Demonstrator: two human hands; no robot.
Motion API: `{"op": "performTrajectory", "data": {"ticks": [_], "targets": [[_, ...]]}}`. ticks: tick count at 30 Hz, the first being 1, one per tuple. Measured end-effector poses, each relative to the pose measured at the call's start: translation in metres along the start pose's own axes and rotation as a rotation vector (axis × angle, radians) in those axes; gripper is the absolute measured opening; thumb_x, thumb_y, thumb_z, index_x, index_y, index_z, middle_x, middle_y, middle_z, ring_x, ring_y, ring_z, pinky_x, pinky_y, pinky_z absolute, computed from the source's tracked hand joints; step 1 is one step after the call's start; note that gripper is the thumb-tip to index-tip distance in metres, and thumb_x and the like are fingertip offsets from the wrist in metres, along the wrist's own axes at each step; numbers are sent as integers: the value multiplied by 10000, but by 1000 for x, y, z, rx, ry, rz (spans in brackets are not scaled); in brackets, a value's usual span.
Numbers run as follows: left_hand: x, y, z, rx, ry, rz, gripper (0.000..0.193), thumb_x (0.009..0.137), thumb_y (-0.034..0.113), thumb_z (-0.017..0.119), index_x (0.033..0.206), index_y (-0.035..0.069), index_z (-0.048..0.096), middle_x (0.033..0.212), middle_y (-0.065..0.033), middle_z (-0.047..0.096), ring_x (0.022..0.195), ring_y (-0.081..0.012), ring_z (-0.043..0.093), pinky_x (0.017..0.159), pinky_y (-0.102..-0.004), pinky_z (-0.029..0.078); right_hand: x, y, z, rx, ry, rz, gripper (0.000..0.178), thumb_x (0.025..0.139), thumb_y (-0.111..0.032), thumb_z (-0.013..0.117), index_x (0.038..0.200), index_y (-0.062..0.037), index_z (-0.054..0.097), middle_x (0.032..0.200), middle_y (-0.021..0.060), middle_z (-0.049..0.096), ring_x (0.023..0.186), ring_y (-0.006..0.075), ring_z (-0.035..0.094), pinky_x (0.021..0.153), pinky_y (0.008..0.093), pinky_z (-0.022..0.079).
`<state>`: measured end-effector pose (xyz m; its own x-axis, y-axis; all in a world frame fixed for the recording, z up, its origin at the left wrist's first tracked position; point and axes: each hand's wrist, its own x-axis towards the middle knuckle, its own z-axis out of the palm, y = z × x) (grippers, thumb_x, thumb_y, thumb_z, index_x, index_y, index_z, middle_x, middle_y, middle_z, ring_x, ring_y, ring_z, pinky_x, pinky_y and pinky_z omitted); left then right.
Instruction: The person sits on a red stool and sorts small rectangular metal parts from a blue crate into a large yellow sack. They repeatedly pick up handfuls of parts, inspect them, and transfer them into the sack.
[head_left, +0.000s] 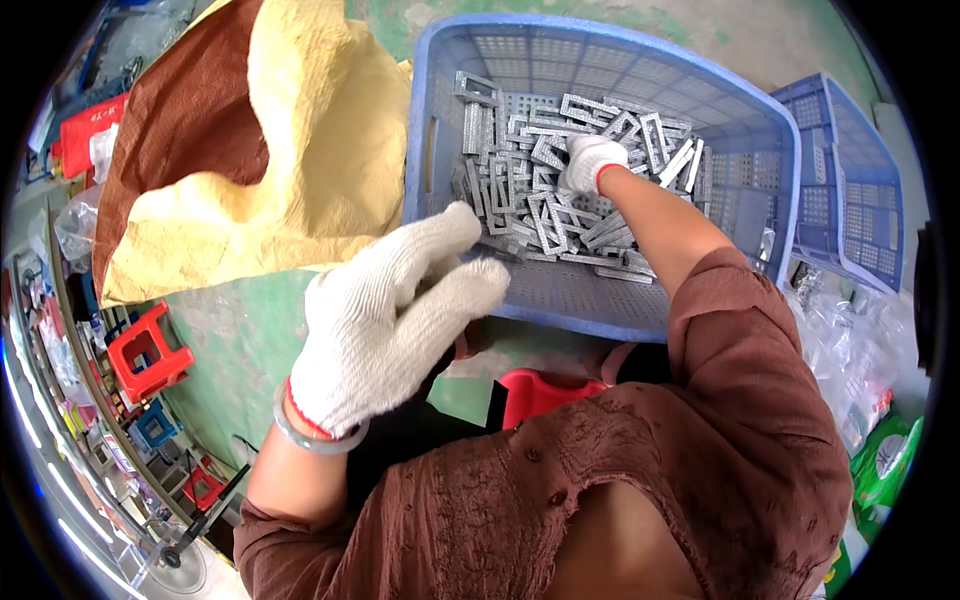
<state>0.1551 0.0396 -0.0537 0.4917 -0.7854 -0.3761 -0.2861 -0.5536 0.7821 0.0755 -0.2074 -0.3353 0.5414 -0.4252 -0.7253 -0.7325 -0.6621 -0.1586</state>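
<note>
My left hand point(385, 320), in a white knitted glove, hovers in front of the near left corner of a blue plastic basket point(610, 312). Its thumb and fingers are apart, and nothing shows between them. My right hand point(592, 165), gloved the same way, reaches down into the basket among a heap of silver rectangular metal frames point(548, 222). The fingers there look curled in and closed against the pile. Whatever they grip is hidden behind the glove.
Left of the basket lies a big yellow woven sack point(320, 130) with a brown inside. A second blue basket point(865, 190) stands at the right, above clear plastic bags point(850, 350). Red stools point(150, 352) sit on the green floor near shelving. Another red seat point(540, 392) is below me.
</note>
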Motion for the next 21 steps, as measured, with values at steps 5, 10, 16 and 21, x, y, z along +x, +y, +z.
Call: {"op": "performTrajectory", "data": {"ticks": [5,10,16,21], "targets": [[-2,8,3,-35,-43,50,330,917,146,711,1174,-54,653,957,-60,683,837,-73,606,757,-242,506,-22,39,31,850,141,-80,776,636,-187,864,1266,139,550,1129,193,691,1027,286,674,892,360,537],[13,-8,14,3,-186,73,369,908,364,691,1096,48,668,862,-71,690,772,-116,639,734,-253,505,-91,48,-8,1338,-178,-418,460,780,-93,717,1171,130,622,879,133,744,766,183,686,791,307,545],[14,3,29,-547,-110,-39,495,914,433,701,1129,1,588,916,-95,679,752,-153,655,706,-284,533,-214,22,-63,1577,-418,-812,374,817,-56,745,1146,-5,576,836,69,592,709,191,608,613,374,536],[-1,20,41,-952,-337,-114,596,939,562,611,1179,18,568,905,-142,721,627,-189,691,567,-264,559,-306,6,-71,1567,-280,-752,375,783,-33,753,1124,5,602,823,71,608,675,164,599,589,322,545]]}}
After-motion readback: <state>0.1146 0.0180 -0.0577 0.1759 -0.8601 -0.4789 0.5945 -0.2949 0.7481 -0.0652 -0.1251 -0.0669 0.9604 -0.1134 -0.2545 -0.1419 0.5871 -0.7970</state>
